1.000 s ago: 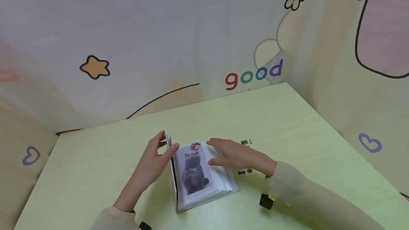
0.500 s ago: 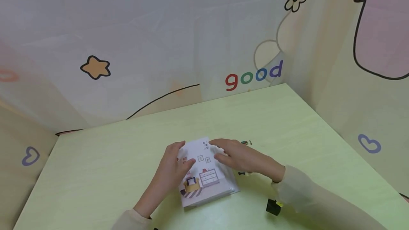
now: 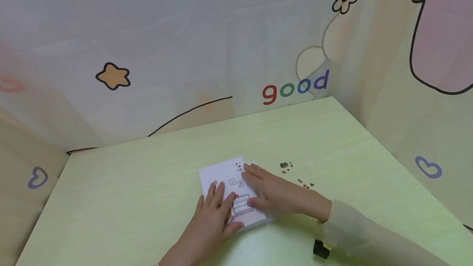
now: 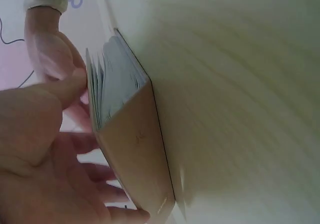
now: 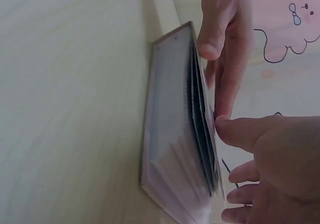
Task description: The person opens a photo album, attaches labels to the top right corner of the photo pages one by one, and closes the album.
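On the pale green surface [image 3: 122, 184] in front of me lies a closed photo album [image 3: 230, 192], front cover up. My left hand [image 3: 216, 212] and right hand [image 3: 275, 194] press flat on it, fingers straight. Tiny stickers [image 3: 295, 174] lie just right of it. Only the wrist views show the stacked plastic sleeves [image 5: 200, 129] at the album's edge.

The pale green wood-grain counter [image 3: 148, 184] in front of me carries a closed photo album [image 3: 221, 173] lying flat near its middle. Just to the album's right, a scatter of tiny stickers [image 3: 295, 173] sits on the bare surface, apart from the album.
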`<state>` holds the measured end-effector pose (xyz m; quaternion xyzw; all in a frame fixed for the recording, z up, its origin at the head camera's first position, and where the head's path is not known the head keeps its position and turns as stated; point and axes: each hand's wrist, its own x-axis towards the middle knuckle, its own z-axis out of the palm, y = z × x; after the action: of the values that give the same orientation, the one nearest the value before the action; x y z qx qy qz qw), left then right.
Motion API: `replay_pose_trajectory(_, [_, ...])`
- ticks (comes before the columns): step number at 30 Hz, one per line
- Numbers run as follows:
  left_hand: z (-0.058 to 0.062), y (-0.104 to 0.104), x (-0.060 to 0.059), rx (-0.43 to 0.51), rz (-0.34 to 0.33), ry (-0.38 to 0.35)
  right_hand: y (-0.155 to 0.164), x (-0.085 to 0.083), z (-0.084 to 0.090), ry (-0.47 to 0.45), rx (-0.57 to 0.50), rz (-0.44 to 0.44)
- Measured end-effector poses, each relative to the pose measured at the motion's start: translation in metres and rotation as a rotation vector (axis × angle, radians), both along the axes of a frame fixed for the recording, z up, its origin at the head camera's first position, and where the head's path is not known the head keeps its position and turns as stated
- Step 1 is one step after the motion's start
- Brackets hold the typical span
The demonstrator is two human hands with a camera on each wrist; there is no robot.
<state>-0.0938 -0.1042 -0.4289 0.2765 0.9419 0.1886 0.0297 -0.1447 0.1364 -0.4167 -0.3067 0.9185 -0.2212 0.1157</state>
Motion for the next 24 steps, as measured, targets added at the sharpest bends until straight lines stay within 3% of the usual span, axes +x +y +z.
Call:
replay_pose_trajectory(3, [-0.002,-0.002,0.0,-0.065,-0.068,0.049,0.001,0.002,-0.005,0.012,0.031,0.023])
replay_pose_trajectory(7, [-0.003,-0.005,-0.002,-0.106,-0.11,0.076,0.001,0.004,-0.009,0.035,0.066,0.043])
replay_pose_trajectory(24, [0.005,-0.01,-0.009,-0.19,-0.138,0.043,0.001,0.005,-0.013,0.016,0.098,0.033])
